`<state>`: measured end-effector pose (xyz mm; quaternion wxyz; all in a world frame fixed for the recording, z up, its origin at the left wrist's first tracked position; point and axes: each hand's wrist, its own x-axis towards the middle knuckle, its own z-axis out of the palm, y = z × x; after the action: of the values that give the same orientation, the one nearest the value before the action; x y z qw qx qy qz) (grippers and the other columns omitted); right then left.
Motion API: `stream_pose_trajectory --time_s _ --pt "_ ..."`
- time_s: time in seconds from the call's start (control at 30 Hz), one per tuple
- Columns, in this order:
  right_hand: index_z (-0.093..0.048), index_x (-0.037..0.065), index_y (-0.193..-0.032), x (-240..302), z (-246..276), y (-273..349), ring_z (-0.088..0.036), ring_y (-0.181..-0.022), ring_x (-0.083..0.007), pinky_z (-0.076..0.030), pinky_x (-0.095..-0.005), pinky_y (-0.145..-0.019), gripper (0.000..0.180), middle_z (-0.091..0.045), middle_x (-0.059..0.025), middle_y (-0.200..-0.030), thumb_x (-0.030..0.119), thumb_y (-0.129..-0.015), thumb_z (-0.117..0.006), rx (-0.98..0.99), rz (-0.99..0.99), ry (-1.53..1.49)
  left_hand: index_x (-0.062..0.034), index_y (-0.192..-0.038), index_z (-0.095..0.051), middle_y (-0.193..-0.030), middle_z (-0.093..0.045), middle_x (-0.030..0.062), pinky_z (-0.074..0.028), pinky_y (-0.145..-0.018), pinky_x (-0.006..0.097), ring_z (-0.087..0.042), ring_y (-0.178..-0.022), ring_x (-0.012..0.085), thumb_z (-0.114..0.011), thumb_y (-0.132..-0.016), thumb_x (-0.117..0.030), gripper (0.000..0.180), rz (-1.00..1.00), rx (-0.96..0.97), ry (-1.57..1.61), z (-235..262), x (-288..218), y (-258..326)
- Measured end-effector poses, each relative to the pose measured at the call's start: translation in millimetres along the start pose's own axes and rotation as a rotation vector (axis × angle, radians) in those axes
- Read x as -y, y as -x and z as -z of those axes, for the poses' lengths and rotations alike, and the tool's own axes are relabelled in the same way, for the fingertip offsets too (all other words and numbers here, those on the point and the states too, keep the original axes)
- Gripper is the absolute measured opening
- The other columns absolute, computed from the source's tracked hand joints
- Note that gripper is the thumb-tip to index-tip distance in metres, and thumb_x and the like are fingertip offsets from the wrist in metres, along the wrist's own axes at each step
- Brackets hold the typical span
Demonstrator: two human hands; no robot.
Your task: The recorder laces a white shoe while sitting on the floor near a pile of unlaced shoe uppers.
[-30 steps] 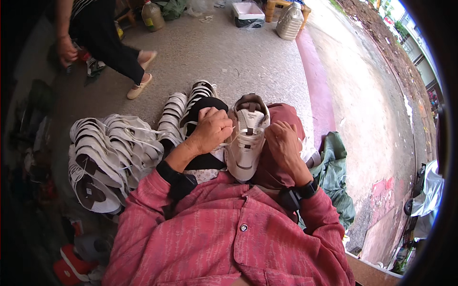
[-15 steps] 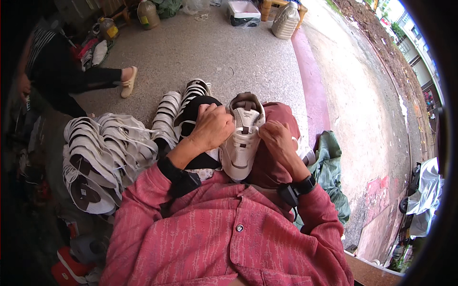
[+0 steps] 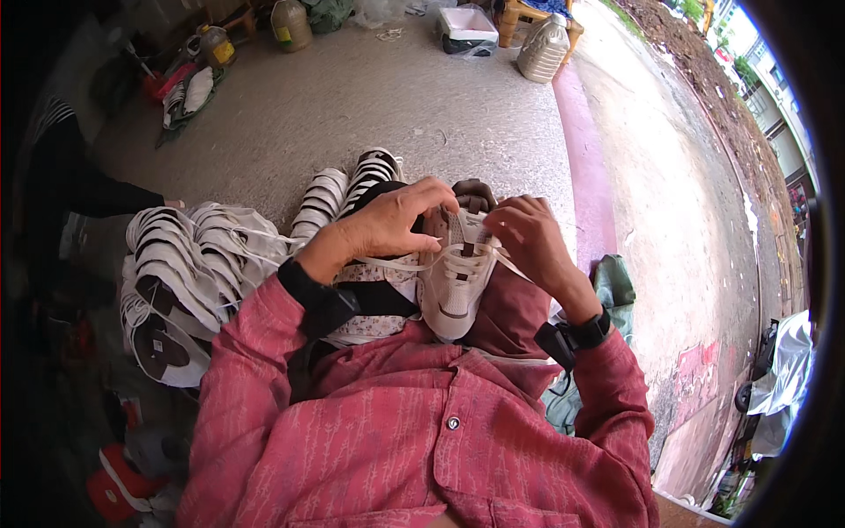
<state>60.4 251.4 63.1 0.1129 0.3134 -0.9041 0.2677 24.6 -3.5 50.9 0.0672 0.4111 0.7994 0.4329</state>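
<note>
A white and beige sneaker (image 3: 451, 304) with brown patches rests on my lap, its toe toward me. My left hand (image 3: 387, 222) arches over its left side, thumb and forefinger apart, holding nothing I can see. On the other side, my right hand (image 3: 531, 242) has its fingers bent and closed at the upper lacing edge. What they grip, if anything, is hidden. A white shoelace (image 3: 468, 260) crosses the front of the shoe, and a strand hangs to the right below my right hand. Another strand runs left beneath my left hand.
Rows of nested white shoe uppers (image 3: 167, 264) stand at the left, with more stacks (image 3: 321, 198) beyond my left hand. A person's dark-trousered leg (image 3: 106, 194) is at the left edge. Farther off are a plastic jug (image 3: 543, 51) and a white foam box (image 3: 468, 25). Green cloth (image 3: 614, 286) lies at the right.
My left hand has loosened from a closed grip and its thumb has spread away. Shoelace strands now extend out to both sides. The person at the left has moved farther left.
</note>
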Motion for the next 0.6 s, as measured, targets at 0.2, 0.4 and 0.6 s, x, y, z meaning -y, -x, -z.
stream_pose_trajectory --time_s 0.2,0.4,0.6 --pt "-0.064 0.003 -0.097 -1 -35 -21 -0.06 -0.087 -0.0298 -0.048 -0.037 -0.077 0.013 -0.063 -0.0119 -0.095 0.003 -0.084 -0.064 0.091 0.08 -0.372 -0.0052 -0.108 -0.057 -0.1 -0.051 0.0054 -0.046 -0.07 0.03 -0.054 -0.081 0.0193 -0.075 -0.068 -0.009 0.044 0.118 0.343 0.026 15 17 -21" --pt "-0.066 0.004 -0.096 -7 -38 -21 -0.06 -0.088 -0.027 -0.049 -0.0359 -0.077 0.013 -0.058 -0.0095 -0.092 0.007 -0.084 -0.066 0.187 0.046 -0.446 -0.0043 -0.091 -0.056 -0.091 -0.051 0.0046 -0.044 -0.072 0.031 -0.053 -0.084 0.0186 -0.077 -0.067 -0.009 0.032 0.06 0.333 0.019 11 28 -19" --pt "-0.067 0.006 -0.092 -5 -45 -26 -0.06 -0.086 -0.0245 -0.048 -0.035 -0.074 0.013 -0.057 -0.0054 -0.088 0.01 -0.08 -0.068 0.208 0.099 -0.337 -0.0037 -0.084 -0.056 -0.088 -0.053 0.003 -0.043 -0.079 0.03 -0.053 -0.087 0.0181 -0.08 -0.068 -0.011 0.029 -0.002 0.233 0.126 6 33 -15"
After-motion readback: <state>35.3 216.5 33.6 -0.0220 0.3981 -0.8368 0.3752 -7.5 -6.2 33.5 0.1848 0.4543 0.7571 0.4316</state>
